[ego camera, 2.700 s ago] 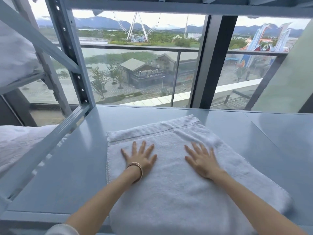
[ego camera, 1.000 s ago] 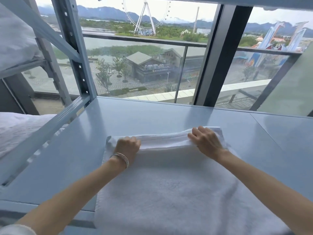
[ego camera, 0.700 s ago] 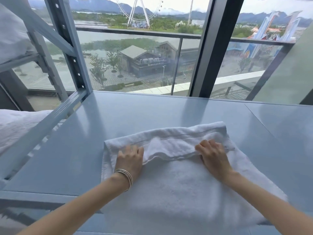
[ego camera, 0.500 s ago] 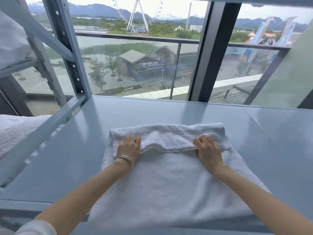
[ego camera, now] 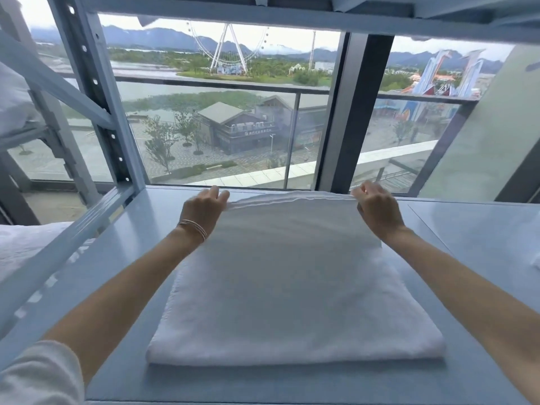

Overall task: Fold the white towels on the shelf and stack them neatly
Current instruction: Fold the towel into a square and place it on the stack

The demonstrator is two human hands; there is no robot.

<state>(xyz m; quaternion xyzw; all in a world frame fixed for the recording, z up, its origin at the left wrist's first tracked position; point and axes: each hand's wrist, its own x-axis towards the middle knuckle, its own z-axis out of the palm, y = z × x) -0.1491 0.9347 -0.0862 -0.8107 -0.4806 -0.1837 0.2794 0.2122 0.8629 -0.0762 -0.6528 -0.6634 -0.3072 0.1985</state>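
1. Holding the far edge of the towel: left hand and right hand each pinch a corner, raised slightly.
2. Towel lies on the grey metal shelf, partly folded; judged mid-fold, stacking not begun.
3. More white cloth on the shelf to my left; window behind.

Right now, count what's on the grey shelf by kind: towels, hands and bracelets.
Folded white terry towel: 1, plus a sliver of white cloth at the right edge, too cut off to identify
Bare hands gripping its far edge: 2, left hand, right hand
Thin wrist bracelets: 1 set
Total: 4
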